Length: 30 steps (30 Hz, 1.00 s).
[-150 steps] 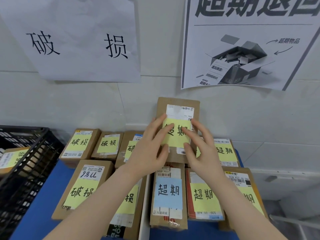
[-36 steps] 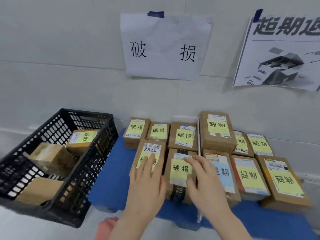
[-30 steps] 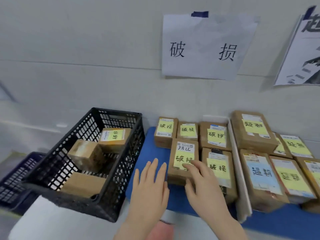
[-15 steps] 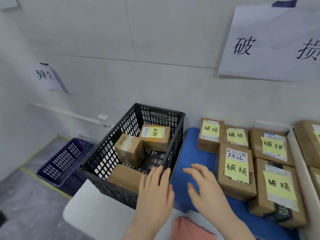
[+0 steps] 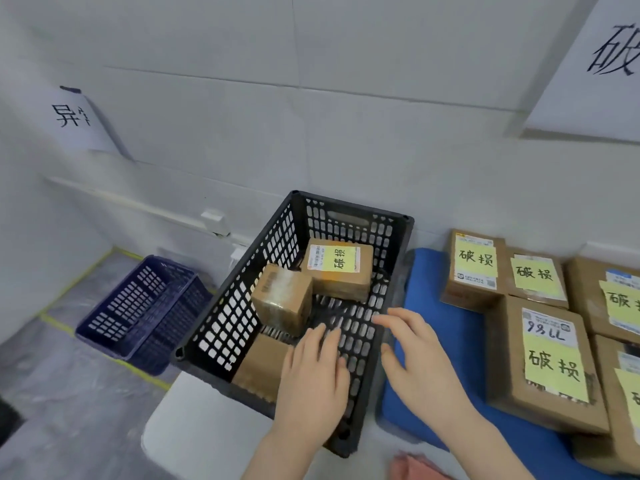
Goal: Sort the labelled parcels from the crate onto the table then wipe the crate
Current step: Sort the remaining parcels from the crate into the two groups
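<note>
A black slatted crate sits on the white table with three cardboard parcels inside. One at the back has a yellow label. A taped one leans in the middle. A plain one lies at the near end. My left hand hovers over the crate's near right part, fingers apart, empty. My right hand is above the crate's right wall, also spread and empty. Sorted parcels with yellow labels lie on the blue mat to the right.
A dark blue basket stands on the floor to the left, beside yellow floor tape. A pink cloth lies at the table's near edge. Paper signs hang on the tiled wall, one on the left and one on the right.
My view has swung left from the sorted parcels to the crate. Both hands left the parcels on the mat and moved over the crate, empty.
</note>
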Each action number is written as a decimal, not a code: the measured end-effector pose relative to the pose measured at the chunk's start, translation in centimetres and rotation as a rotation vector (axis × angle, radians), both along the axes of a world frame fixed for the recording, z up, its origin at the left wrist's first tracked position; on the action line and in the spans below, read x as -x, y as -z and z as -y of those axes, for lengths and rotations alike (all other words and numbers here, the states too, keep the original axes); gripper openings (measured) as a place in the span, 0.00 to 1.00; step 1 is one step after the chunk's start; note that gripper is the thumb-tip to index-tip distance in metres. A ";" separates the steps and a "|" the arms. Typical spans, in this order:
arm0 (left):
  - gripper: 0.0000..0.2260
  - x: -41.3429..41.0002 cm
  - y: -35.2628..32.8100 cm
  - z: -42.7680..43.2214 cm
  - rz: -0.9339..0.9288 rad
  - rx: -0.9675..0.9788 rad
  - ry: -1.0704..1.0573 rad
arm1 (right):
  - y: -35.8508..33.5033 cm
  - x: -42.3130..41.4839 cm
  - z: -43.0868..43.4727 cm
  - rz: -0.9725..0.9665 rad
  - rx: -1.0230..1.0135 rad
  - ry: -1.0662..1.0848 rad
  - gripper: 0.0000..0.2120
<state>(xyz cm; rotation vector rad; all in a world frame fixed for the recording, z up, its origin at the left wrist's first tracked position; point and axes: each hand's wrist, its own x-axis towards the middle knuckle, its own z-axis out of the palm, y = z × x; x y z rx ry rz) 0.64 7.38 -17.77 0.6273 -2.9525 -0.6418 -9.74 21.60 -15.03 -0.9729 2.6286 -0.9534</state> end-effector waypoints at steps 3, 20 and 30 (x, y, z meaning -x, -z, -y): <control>0.21 0.2 1.0 5.5 -0.034 -0.087 -0.051 | 0.5 0.7 3.6 0.032 0.002 0.044 0.19; 0.25 3.1 4.9 16.2 -0.033 -0.591 -0.304 | 5.1 5.5 23.1 -0.049 -0.354 -0.377 0.26; 0.21 5.0 6.3 12.9 0.235 -0.571 0.034 | 6.4 6.2 13.2 0.228 -0.338 0.203 0.09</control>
